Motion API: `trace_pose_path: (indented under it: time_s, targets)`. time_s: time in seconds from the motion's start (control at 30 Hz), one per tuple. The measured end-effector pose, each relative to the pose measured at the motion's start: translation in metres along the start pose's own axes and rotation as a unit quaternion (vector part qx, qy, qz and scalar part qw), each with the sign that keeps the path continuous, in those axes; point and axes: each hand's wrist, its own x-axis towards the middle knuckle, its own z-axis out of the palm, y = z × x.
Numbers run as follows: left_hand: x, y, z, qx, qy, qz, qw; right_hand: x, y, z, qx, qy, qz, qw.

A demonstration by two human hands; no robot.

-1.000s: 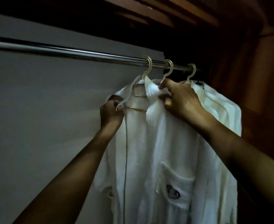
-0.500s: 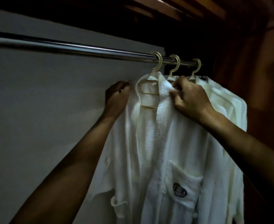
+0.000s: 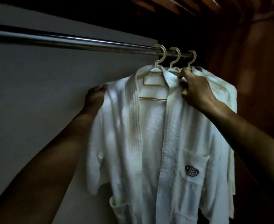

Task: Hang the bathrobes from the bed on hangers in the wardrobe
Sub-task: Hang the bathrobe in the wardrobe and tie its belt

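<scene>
A white bathrobe [image 3: 150,143] with a dark logo on its chest pocket hangs open on a cream hanger [image 3: 154,78] from the metal rail [image 3: 68,41]. My left hand [image 3: 95,98] grips the robe's left shoulder edge, mostly behind the cloth. My right hand [image 3: 193,88] pinches the collar at the right shoulder, just under the hooks. Behind it hang two more white bathrobes [image 3: 222,88] on their own hangers, largely hidden by the front one.
A grey back wall [image 3: 36,102] fills the left side. The dark wooden wardrobe side [image 3: 254,78] stands close on the right, and wooden slats [image 3: 181,7] run overhead. The rail's left stretch carries no hangers.
My left hand slid outward and down along the shoulder, spreading the robe over the hanger. The right hand shifted a little toward the right shoulder. The robe front now hangs more open.
</scene>
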Motion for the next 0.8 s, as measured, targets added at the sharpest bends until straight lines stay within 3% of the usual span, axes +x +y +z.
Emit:
trace_pose_path:
  time_s: [0.1, 0.17, 0.23, 0.27, 0.37, 0.47, 0.6, 0.67, 0.73, 0.8]
  targets:
    - [-0.007, 0.015, 0.0, 0.04, -0.03, -0.023, 0.998, -0.007, -0.002, -0.007, 0.01, 0.007, -0.013, 1.0]
    - [-0.018, 0.025, -0.001, 0.052, 0.046, -0.01, 0.998, -0.014, 0.003, -0.014, 0.011, 0.004, -0.033, 0.999]
    - [-0.039, 0.046, 0.006, 0.032, 0.135, 0.102, 0.985, -0.025, 0.01, -0.022, -0.007, -0.015, -0.017, 1.0]
    - [-0.052, 0.06, 0.014, 0.005, 0.143, 0.172, 0.975, -0.033, 0.015, -0.025, -0.023, -0.022, 0.001, 1.0]
    - [-0.094, 0.104, 0.042, -0.08, -0.003, 0.28, 0.957, -0.059, 0.029, -0.035, -0.023, -0.014, 0.053, 0.998]
    - [-0.109, 0.122, 0.077, -0.068, -0.135, 0.274, 0.95, -0.086, 0.039, -0.046, 0.004, -0.029, 0.122, 0.992]
    - [-0.111, 0.12, 0.098, -0.048, -0.098, 0.316, 0.942, -0.112, 0.055, -0.067, -0.031, -0.027, 0.181, 0.983]
    - [-0.109, 0.117, 0.097, -0.067, -0.08, 0.321, 0.941, -0.115, 0.052, -0.079, -0.064, -0.079, 0.168, 0.981]
    - [-0.108, 0.116, 0.095, -0.068, -0.076, 0.314, 0.944, -0.113, 0.039, -0.086, -0.034, -0.1, 0.139, 0.985]
    - [-0.108, 0.117, 0.093, -0.062, -0.074, 0.308, 0.946, -0.109, 0.021, -0.093, 0.058, -0.034, 0.135, 0.989]
